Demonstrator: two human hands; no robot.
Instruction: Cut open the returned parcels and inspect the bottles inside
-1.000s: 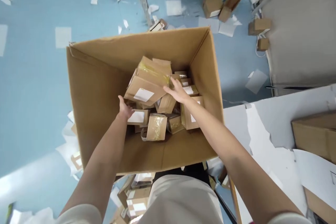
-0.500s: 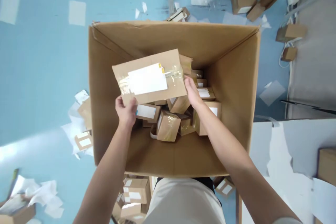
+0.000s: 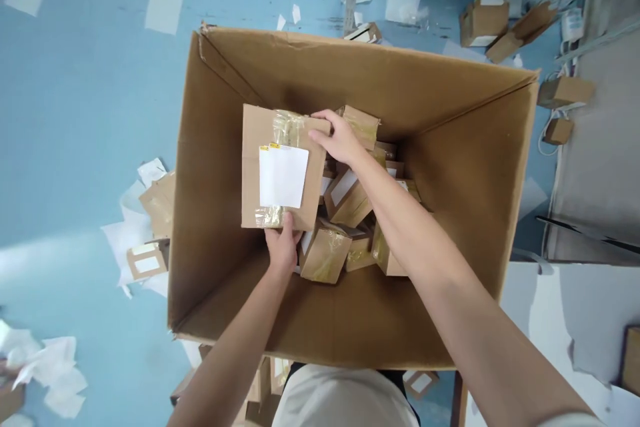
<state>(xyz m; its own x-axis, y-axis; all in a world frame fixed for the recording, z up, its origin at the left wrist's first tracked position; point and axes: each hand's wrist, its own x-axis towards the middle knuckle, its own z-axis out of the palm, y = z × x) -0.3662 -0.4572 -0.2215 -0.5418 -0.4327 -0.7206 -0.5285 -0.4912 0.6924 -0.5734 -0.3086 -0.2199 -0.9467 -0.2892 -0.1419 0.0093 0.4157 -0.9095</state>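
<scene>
Between my two hands is a taped cardboard box (image 3: 253, 167) with white labels (image 3: 283, 177) on its upper face. My left hand (image 3: 283, 247) grips its near edge, thumb on top. At the far right corner my right hand (image 3: 337, 137) pinches it, the thumb lying over the top and the other fingers partly hidden. The box is held inside a large open carton (image 3: 425, 333), over its left half. Smaller taped boxes (image 3: 326, 253) lie piled on the carton's bottom, some of them covered by my right forearm.
Paper scraps and a small labelled box (image 3: 147, 260) lie on the blue floor left of the carton. More boxes (image 3: 484, 21) stand at the upper right. A white surface (image 3: 575, 320) is at the right, and boxes sit below the carton's near side.
The held box has turned from lying crosswise to lengthwise. My right hand has moved to its far corner, my left hand to the right along the near edge. The view has tilted slightly.
</scene>
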